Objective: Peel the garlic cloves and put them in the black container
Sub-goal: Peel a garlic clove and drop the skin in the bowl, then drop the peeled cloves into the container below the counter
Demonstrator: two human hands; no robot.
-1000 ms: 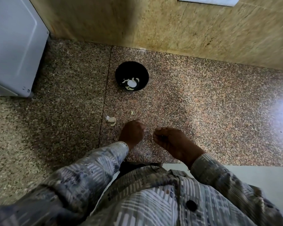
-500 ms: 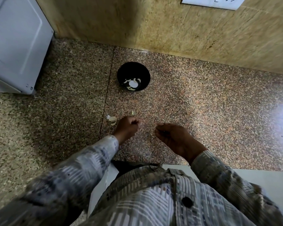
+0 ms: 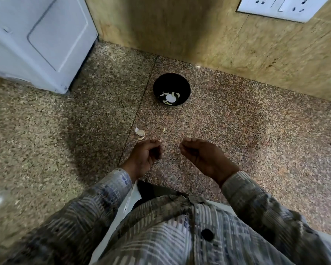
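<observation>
My left hand [image 3: 144, 157] and right hand [image 3: 203, 157] hang side by side, a gap between them, low over the counter [image 3: 246, 134] and just ahead of my shirt [image 3: 170, 236]. The left one is curled, thumb tip meeting forefinger tip at its 12 o'clock end. A pale speck shows right there, but I cannot tell whether I am pinching anything. The right one is cupped, palm turned toward the left hand, fingers bent in at the tips. The inside of the cup is hidden from me, so I cannot tell whether it holds something.

The bowl [image 3: 171, 82] stands upright at 12 o'clock from the gap between my hands, well apart from them and near the wall [image 3: 199, 35]. In its bottom lie several peeled cloves [image 3: 177, 95] around a round white spot I cannot identify.

At 11 o'clock from my left hand, near it, a clove [image 3: 140, 132] with a scrap of skin lies on the counter, right by the seam [image 3: 141, 104]. A small sliver [image 3: 164, 130] lies at 1 o'clock from that hand, between hands and bowl.

At 10 o'clock a white appliance [image 3: 36, 35] stands by the wall. At 1 o'clock a socket plate [image 3: 279, 6] sits on the wall.
</observation>
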